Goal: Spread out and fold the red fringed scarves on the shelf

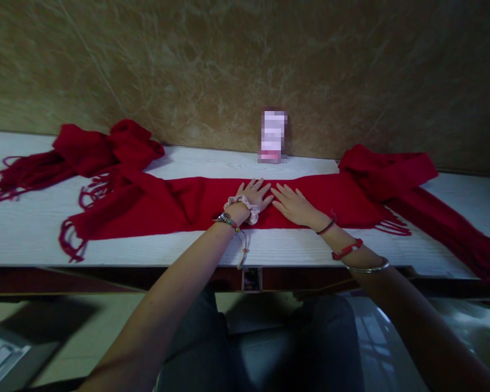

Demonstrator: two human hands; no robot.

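A red scarf [200, 201] with fringed ends lies spread lengthwise on the white wood-grain table [212, 247]. My left hand [255, 197] rests flat on its middle, fingers spread, with a scrunchie and a beaded bracelet at the wrist. Close beside it, my right hand [296, 207] also lies flat on the fabric, palm down and fingers outstretched. Neither hand grips anything. Some wrinkles run through the cloth left of my hands. Bunched red fabric [136, 144] with fringe sits at the far left. More folded red fabric [392, 169] crosses the right end and trails toward the front edge.
A brown marbled wall [212, 76] rises behind the table. A pixelated upright object [273, 136] stands against it. The table's front edge [118, 267] runs just before my legs. At lower left is a grey object [8, 354] with white sheets.
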